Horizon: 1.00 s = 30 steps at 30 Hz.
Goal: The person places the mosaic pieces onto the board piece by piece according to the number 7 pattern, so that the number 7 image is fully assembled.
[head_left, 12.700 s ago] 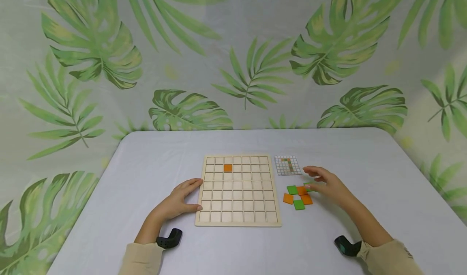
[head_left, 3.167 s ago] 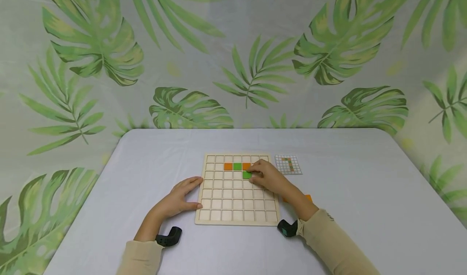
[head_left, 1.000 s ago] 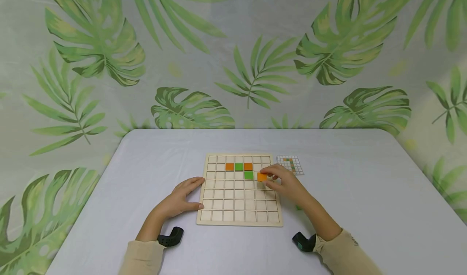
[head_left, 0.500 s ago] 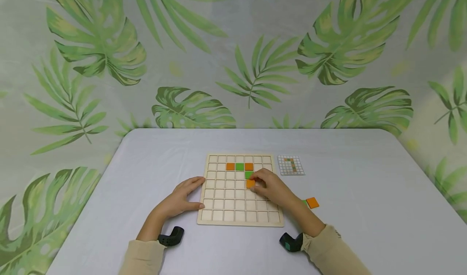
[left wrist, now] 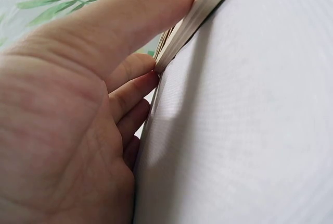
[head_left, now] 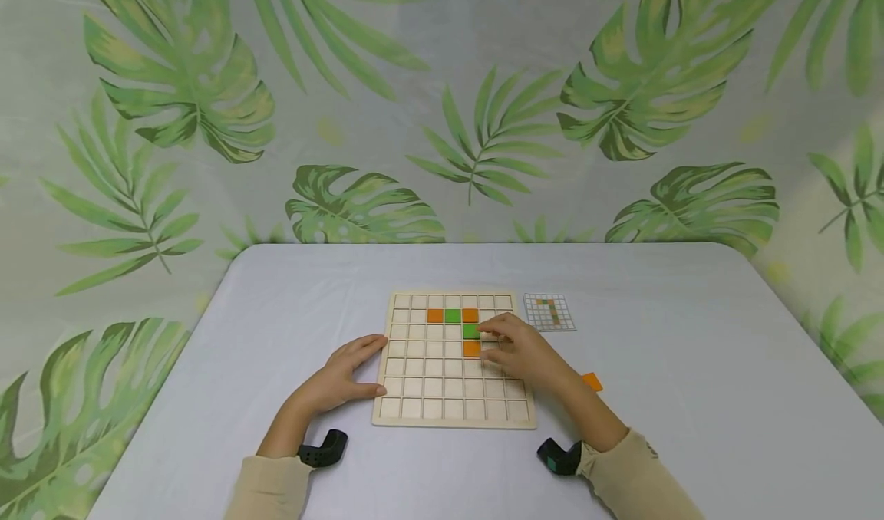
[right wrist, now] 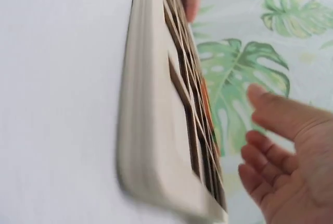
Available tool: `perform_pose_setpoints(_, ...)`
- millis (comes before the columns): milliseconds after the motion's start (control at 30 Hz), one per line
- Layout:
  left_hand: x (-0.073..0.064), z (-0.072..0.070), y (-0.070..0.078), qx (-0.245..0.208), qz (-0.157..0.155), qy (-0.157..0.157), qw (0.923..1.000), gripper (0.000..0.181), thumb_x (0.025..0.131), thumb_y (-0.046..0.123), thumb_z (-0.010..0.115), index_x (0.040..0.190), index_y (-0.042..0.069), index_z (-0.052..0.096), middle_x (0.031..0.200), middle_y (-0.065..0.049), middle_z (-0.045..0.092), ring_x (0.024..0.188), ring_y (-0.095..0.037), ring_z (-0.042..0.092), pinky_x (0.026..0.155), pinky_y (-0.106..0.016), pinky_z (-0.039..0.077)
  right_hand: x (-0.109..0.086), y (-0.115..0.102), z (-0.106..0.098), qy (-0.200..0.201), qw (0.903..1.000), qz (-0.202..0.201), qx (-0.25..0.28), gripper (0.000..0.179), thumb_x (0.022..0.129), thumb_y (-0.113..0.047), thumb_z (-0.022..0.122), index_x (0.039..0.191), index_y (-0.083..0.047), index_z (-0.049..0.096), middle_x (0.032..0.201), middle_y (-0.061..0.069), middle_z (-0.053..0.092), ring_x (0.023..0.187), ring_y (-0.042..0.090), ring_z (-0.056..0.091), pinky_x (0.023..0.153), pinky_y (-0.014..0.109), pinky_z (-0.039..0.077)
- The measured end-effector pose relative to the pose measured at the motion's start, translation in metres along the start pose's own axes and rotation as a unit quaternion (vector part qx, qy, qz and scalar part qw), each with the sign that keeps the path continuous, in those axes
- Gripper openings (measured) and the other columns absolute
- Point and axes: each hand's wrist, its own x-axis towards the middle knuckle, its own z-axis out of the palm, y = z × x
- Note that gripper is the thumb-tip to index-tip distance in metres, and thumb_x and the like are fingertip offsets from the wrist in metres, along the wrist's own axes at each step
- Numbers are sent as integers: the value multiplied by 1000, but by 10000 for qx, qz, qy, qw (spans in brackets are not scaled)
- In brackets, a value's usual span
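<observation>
On my head view, the left hand (head_left: 334, 378) rests at nine o'clock of the board (head_left: 433, 387), presumably to steady it; the right hand (head_left: 528, 349), fingers parted, has released the board's lowest orange tile (head_left: 471, 349), touched half a second ago, and sits at three o'clock of it. Left wrist: unclenched fingertips meet the edge. Right wrist: blurred, but I'd say empty

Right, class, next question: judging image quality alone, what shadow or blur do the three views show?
Head view: even light, orange and green tiles distinct, but print on the card looks soft; left wrist view: a soft shadow falls on the white tablecloth beside the board; right wrist view: the near corner of the board is blurred, from motion or focus I cannot tell.
</observation>
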Motion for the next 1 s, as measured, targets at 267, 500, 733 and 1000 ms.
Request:
perform_pose_setpoints(267,-1,-1,1,-30,-65,33,10000,81,72,38,73,140,13,35,143,-8,28,131,-34,16,99,-57,15,-29,3,-38,343,9980,-294,-443,47,78,-21,71,121,-9,56,120,2,51,102,28,50,82,45,43)
perform_pose_setpoints(500,-1,-1,0,-42,-44,34,10000,82,72,39,73,140,12,35,143,-7,28,131,-34,16,99,-57,15,-62,21,-61,387,9978,-10,-538,50,77,-27,70,121,-8,55,121,6,51,104,28,49,79,44,45)
perform_pose_setpoints(733,-1,-1,0,-6,-57,4,10000,81,73,40,72,140,15,34,144,-6,27,131,-34,16,99,-57,15,-87,41,-65,134,9965,265,-779,48,72,-22,74,115,-8,58,115,7,55,100,29,51,79,42,45)
perform_pose_setpoints(1000,-1,-1,1,5,-66,-18,10000,81,73,40,72,140,14,34,144,-6,26,131,-34,15,99,-57,15,-93,53,-61,-294,9940,425,-965,34,71,-15,75,103,-12,63,111,1,54,107,25,49,90,40,39)
